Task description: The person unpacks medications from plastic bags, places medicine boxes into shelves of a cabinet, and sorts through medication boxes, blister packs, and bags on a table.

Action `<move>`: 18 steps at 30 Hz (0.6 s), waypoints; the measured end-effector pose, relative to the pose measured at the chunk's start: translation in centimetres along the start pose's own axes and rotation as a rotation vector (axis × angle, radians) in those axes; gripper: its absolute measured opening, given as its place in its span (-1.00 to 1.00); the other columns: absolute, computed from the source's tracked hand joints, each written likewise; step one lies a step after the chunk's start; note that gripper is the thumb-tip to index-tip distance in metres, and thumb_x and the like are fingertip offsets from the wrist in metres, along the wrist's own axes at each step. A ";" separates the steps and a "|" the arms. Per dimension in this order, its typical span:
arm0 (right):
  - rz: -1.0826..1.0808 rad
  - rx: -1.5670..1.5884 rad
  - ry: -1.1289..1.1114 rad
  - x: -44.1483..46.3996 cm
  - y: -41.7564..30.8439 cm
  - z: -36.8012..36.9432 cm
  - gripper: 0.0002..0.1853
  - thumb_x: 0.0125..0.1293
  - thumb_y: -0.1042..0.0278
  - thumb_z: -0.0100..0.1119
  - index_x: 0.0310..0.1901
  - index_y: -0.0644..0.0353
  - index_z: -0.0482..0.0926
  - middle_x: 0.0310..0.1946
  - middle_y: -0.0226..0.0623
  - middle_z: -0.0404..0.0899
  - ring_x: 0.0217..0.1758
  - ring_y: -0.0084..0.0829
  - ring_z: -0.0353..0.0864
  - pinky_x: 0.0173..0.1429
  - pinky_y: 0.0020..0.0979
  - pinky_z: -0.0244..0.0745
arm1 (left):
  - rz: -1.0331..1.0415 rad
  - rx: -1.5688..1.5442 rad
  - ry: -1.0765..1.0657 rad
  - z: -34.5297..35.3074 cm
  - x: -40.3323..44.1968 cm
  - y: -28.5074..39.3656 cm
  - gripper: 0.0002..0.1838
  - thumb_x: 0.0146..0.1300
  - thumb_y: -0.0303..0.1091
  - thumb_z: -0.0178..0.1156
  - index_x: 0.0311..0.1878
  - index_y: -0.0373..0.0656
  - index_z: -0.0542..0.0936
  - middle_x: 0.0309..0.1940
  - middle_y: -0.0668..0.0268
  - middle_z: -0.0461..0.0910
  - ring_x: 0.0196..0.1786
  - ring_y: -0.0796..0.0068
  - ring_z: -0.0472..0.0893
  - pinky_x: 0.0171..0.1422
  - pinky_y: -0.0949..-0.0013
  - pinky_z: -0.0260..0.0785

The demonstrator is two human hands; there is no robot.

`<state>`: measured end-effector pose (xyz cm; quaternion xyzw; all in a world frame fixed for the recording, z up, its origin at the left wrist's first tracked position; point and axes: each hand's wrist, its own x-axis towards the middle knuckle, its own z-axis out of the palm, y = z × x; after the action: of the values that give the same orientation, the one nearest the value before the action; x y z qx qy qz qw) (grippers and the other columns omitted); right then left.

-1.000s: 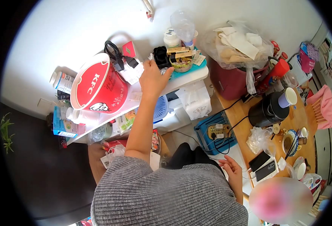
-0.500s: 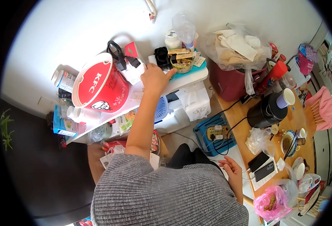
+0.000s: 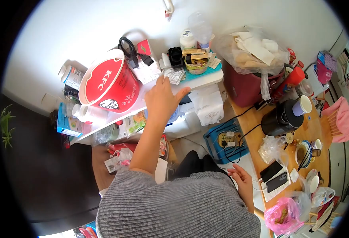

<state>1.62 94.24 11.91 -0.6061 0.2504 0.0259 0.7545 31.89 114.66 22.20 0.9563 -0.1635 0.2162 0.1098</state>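
My left hand [image 3: 162,97] is stretched over the front part of the white shelf top [image 3: 200,84], palm down, thumb spread from the fingers. It holds nothing. Just beyond its fingertips lie white papers [image 3: 148,72] and a silvery packet [image 3: 173,75]. To the left of it stands a red KFC bucket [image 3: 113,81], with a black power cable [image 3: 131,53] behind. Farther right, a small round container [image 3: 196,64] and a black item [image 3: 175,57] sit near a teal tray [image 3: 216,69]. My right hand [image 3: 242,178] hangs at my side, its fingers loosely apart and nothing in them.
At right, a wooden table [image 3: 257,137] carries a black canister [image 3: 279,119], phones [image 3: 276,181] and a pink bag [image 3: 281,216]. A maroon bin [image 3: 242,87] holds a plastic bag. A blue crate [image 3: 212,144] with a power strip [image 3: 230,139] stands on the floor.
My left hand has drawn back from the papers and silvery packet toward the shelf's front edge, uncovering the packet. The view has shifted slightly. My right hand stays at my side.
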 end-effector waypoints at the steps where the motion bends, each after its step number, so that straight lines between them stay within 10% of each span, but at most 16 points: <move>1: 0.001 -0.002 -0.016 0.2 0.0 0.1 -0.59 0.30 0.48 0.06 0.18 0.35 0.40 -0.07 -0.12 0.60 -0.05 -0.44 0.57 0.07 -0.49 0.42 | -0.015 -0.015 -0.062 -0.6 -0.8 -0.1 -0.19 0.01 0.32 0.18 -0.10 -0.42 0.55 -0.03 0.02 0.55 -0.21 0.08 0.63 -0.21 0.18 0.47; 10: 0.046 -0.081 -0.098 1.3 0.1 0.9 -0.61 0.30 0.47 0.05 0.17 0.34 0.42 -0.10 -0.13 0.61 -0.09 -0.45 0.59 0.03 -0.49 0.45 | -0.240 -0.140 0.019 -2.6 -6.0 -3.3 -0.53 -0.02 -0.05 0.36 -0.14 -0.22 0.63 -0.12 0.22 0.59 -0.19 0.23 0.60 -0.11 0.28 0.43; 18: 0.072 -0.138 -0.075 1.0 -0.8 1.3 -0.61 0.30 0.46 0.05 0.16 0.32 0.43 -0.10 -0.13 0.61 -0.10 -0.44 0.60 0.01 -0.49 0.45 | 0.018 -0.263 0.296 1.6 -2.6 -2.4 -0.69 -0.13 -0.34 0.40 -0.24 -0.13 0.62 -0.40 0.31 0.49 -0.34 0.27 0.54 -0.29 0.28 0.36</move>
<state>3.19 94.95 12.40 -0.6459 0.2414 0.0930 0.7183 31.14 117.11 19.26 0.8899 -0.1810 0.3322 0.2547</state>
